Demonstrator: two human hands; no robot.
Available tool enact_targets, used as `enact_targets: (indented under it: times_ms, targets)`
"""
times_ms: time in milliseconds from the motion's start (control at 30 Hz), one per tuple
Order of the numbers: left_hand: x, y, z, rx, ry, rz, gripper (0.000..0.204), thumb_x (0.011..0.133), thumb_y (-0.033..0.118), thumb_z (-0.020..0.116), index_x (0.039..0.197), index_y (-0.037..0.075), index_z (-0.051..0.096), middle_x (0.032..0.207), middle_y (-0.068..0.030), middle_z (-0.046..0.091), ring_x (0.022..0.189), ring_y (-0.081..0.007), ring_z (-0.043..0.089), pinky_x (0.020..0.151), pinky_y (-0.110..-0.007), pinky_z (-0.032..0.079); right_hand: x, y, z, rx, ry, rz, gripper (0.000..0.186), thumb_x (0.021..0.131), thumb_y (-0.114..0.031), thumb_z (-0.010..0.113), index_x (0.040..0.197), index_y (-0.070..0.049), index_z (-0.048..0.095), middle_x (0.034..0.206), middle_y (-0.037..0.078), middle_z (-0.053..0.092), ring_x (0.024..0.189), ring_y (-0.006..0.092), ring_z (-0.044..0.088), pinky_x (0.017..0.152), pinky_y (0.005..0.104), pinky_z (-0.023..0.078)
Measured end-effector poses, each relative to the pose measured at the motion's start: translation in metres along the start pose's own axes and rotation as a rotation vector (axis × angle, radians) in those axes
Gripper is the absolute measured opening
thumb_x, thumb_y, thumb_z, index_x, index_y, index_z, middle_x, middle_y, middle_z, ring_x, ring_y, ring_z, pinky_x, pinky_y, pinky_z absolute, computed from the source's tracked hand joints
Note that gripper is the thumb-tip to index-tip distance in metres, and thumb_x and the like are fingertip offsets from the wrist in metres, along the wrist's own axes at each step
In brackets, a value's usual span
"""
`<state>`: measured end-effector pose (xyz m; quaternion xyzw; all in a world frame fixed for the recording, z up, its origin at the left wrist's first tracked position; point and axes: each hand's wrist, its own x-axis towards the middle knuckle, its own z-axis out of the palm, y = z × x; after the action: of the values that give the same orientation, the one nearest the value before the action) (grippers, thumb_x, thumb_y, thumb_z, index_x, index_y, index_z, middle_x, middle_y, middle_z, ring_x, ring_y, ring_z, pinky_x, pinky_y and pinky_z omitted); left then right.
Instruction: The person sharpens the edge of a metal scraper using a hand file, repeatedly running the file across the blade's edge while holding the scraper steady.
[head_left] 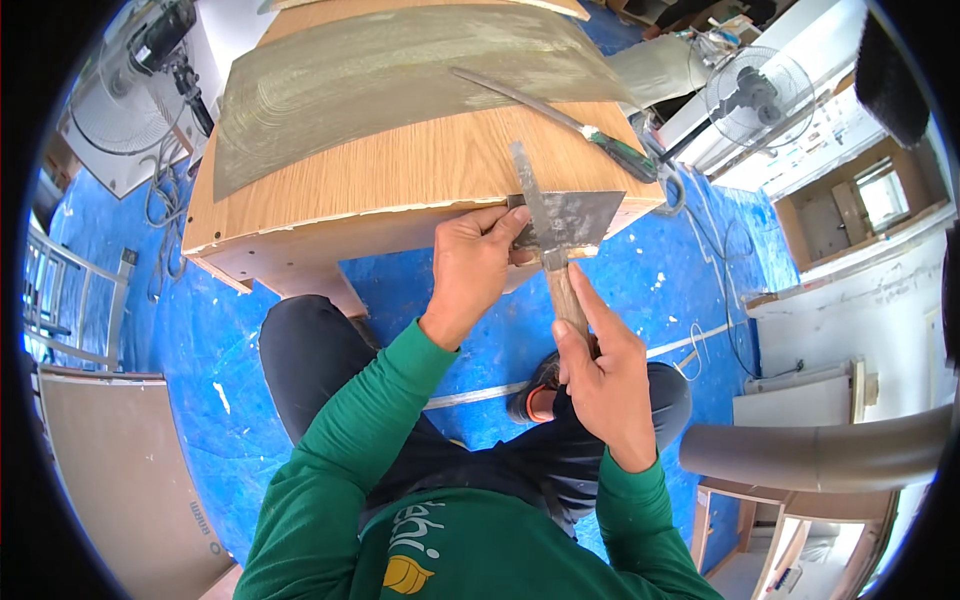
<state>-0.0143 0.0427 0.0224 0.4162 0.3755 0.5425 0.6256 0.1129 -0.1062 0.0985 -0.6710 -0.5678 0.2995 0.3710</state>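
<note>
My left hand (480, 255) pinches a small dark grey square plate (585, 215) at the front edge of a wood-veneered box (380, 160). My right hand (605, 375) grips the wooden handle of a flat metal blade tool (555, 255), whose blade lies across the plate and points away from me. A long file (610, 150) with a green and black handle rests on the box top at the right, its tip over a large grey-green sheet (350, 90) that spreads across the box.
Two fans (120, 100) (750, 95) flank the box, with cables on the blue floor covering (210, 330). A metal rack (75, 300) and board (120, 460) are at the left. A large grey tube (810, 450) and wooden units (760, 530) are at the right.
</note>
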Motion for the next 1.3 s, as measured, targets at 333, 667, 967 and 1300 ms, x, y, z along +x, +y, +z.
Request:
enact_targets:
  times_ms: [333, 667, 967, 1300]
  targets:
    - [0.001, -0.001, -0.001, -0.015, 0.007, -0.02, 0.025, 0.109, 0.014, 0.069, 0.107, -0.007, 0.081, 0.092, -0.0059, 0.074, 0.08, -0.0117, 0.07, 0.069, -0.03, 0.067, -0.003, 0.003, 0.0, -0.02, -0.039, 0.042, 0.055, 0.108, -0.014, 0.066, 0.161, -0.002, 0.053, 0.14, 0.029, 0.07, 0.122, 0.0349, 0.073, 0.104, 0.0417, 0.055]
    - [0.001, -0.001, -0.001, -0.011, 0.004, -0.015, 0.025, 0.109, 0.014, 0.069, 0.11, -0.008, 0.081, 0.092, -0.0073, 0.075, 0.079, -0.0121, 0.07, 0.07, -0.03, 0.068, -0.005, -0.012, -0.002, 0.017, -0.056, 0.179, 0.055, 0.109, -0.016, 0.065, 0.161, 0.0, 0.052, 0.145, 0.029, 0.068, 0.131, 0.0365, 0.07, 0.109, 0.0424, 0.053]
    - [0.001, -0.001, -0.003, -0.003, -0.01, -0.01, 0.026, 0.11, 0.015, 0.068, 0.111, -0.007, 0.081, 0.093, -0.007, 0.077, 0.079, -0.0116, 0.071, 0.069, -0.03, 0.067, -0.007, -0.001, 0.0, -0.033, -0.041, 0.058, 0.055, 0.11, -0.017, 0.065, 0.161, 0.0, 0.052, 0.145, 0.028, 0.068, 0.129, 0.035, 0.071, 0.107, 0.0417, 0.054]
    - [0.0, -0.003, -0.003, -0.021, 0.0, -0.018, 0.025, 0.11, 0.015, 0.068, 0.113, -0.007, 0.081, 0.095, -0.0072, 0.078, 0.081, -0.0118, 0.072, 0.069, -0.03, 0.066, -0.011, -0.019, -0.001, -0.018, -0.06, 0.146, 0.056, 0.109, -0.013, 0.067, 0.162, -0.002, 0.052, 0.127, 0.025, 0.074, 0.09, 0.0262, 0.073, 0.08, 0.0409, 0.059]
